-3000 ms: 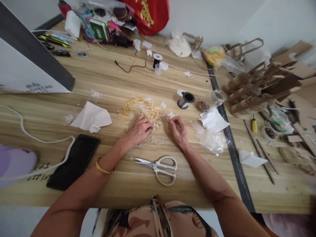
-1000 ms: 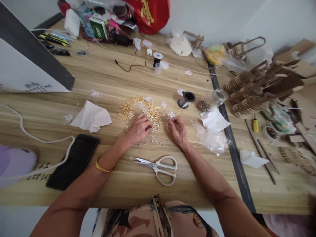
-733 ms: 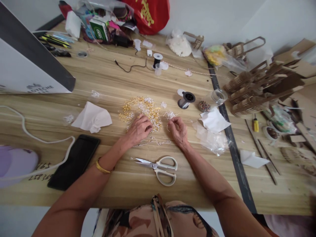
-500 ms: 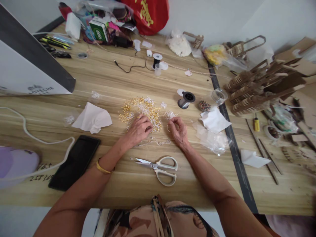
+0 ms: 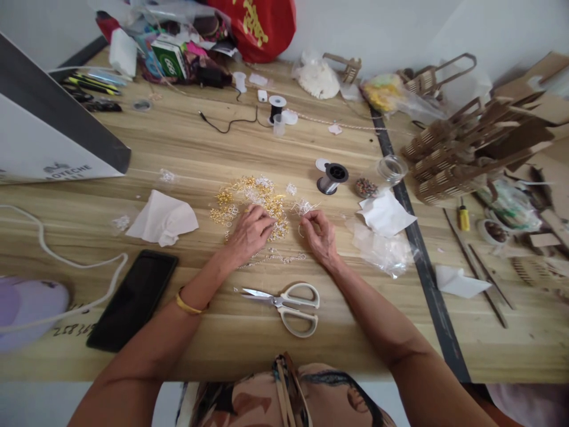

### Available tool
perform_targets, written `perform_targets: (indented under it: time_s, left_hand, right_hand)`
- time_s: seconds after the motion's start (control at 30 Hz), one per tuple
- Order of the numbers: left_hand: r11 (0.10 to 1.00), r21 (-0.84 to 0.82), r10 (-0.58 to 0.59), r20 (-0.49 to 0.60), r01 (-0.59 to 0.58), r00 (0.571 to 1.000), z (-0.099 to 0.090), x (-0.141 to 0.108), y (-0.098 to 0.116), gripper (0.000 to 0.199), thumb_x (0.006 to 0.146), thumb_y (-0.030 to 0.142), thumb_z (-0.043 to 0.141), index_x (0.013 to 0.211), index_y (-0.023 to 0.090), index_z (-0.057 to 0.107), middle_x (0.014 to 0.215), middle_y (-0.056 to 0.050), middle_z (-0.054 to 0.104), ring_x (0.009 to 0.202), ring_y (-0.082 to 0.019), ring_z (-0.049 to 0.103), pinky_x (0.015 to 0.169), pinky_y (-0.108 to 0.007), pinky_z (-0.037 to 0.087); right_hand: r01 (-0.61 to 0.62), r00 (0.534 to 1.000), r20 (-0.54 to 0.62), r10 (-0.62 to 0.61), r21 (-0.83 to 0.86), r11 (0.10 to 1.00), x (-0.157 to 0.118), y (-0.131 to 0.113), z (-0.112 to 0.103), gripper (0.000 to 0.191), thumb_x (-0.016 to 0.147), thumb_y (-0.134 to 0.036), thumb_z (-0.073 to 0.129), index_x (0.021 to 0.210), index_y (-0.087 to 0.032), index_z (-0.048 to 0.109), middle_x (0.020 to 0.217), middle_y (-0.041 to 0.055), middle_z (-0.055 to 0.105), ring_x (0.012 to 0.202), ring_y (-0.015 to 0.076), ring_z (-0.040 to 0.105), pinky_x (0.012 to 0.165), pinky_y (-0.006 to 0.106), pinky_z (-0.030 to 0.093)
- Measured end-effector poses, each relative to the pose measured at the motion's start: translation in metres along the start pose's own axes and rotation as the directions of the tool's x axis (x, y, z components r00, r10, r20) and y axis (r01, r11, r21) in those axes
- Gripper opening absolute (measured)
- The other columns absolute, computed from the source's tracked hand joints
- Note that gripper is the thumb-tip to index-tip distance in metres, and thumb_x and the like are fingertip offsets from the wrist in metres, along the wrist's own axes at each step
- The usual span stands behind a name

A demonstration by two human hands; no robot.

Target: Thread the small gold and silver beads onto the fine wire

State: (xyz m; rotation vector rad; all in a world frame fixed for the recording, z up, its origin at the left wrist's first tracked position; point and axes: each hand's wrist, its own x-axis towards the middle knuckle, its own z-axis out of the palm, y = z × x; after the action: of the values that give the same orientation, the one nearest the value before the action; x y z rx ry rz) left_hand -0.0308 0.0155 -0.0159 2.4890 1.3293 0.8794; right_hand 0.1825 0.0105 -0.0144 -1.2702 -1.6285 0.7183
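Two bare hands work low over the surface, each as a grip of bent fingers. The left grip is curled nearly closed at the near left edge of a heap of gold and silver findings; its knuckles hide the tips, so I cannot tell whether it has hold of a piece. The right grip is drawn to a narrow pinch, thumb against forefinger, and seems to have hold of a fine strand that curls out on its left side; so tight a pinch probably suits something this thin. Both forearms appear propped on the surface, likely to steady such small handling.

Just beyond the right grip is a tangle of pale wires, and farther out a dark spool, both probably placed for an easy reach. Nearer the body than the left grip, a silvery chain lies loosely spread. Scissors rest between the forearms, handles toward the right arm, which likely makes them simple to pick up. Right of the right grip, clear plastic bags lie below crumpled white paper, apparently pushed aside.
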Motion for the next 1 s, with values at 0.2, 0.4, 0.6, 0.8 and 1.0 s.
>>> perform_targets:
  time_s: [0.2,0.4,0.6,0.8,1.0]
  left_hand:
    - [1.0,0.027,0.01,0.028,-0.011,1.0,0.0006,0.0016,0.0013,0.02,0.09,0.02,0.053,0.096,0.018,0.071,0.094,-0.008,0.057,0.096,-0.023,0.049,0.09,-0.043,0.044]
    - [1.0,0.003,-0.001,0.017,0.001,1.0,0.0021,-0.0001,-0.0027,0.016,0.088,0.021,0.056,0.093,0.017,0.071,0.094,-0.008,0.058,0.097,-0.023,0.048,0.089,-0.043,0.045]
    - [1.0,-0.013,-0.008,0.02,0.008,1.0,0.0003,-0.0007,-0.0035,0.017,0.088,0.02,0.056,0.093,0.017,0.071,0.093,-0.008,0.059,0.098,-0.023,0.048,0.089,-0.043,0.045]
    - [1.0,-0.005,-0.008,0.007,0.008,1.0,-0.0009,-0.0007,-0.0041,0.015,0.087,0.018,0.057,0.094,0.016,0.07,0.093,-0.007,0.058,0.099,-0.023,0.049,0.091,-0.042,0.045]
    - [1.0,0.008,0.002,0.02,-0.002,1.0,-0.0005,-0.0001,-0.0033,0.015,0.088,0.018,0.055,0.086,0.017,0.069,0.091,-0.007,0.058,0.096,-0.023,0.049,0.09,-0.043,0.045]
  right_hand:
    - [0.0,1.0,0.018,0.0,0.003,1.0,0.0007,0.0033,-0.0005,0.01,0.087,-0.028,0.053,0.084,-0.019,0.056,0.075,-0.0002,0.06,0.068,0.0125,0.056,0.065,0.025,0.045]
    - [-0.022,0.999,0.044,0.021,0.028,0.999,0.0015,0.0023,-0.0016,0.011,0.087,-0.029,0.053,0.083,-0.019,0.055,0.073,-0.0002,0.058,0.064,0.0121,0.054,0.06,0.024,0.044]
    - [-0.052,0.997,0.063,0.049,0.056,0.997,-0.0001,0.0058,-0.0007,0.012,0.087,-0.032,0.053,0.085,-0.02,0.055,0.072,-0.0004,0.058,0.062,0.0119,0.052,0.058,0.024,0.043]
    - [-0.046,0.998,0.049,0.043,0.07,0.996,-0.0008,0.0065,0.0007,0.01,0.087,-0.029,0.054,0.085,-0.019,0.055,0.073,0.0002,0.057,0.066,0.0125,0.053,0.06,0.024,0.043]
    - [-0.03,0.999,0.046,0.027,0.059,0.998,0.0005,0.0029,-0.0003,0.012,0.087,-0.03,0.053,0.083,-0.019,0.055,0.074,0.0003,0.058,0.067,0.0126,0.054,0.062,0.025,0.044]
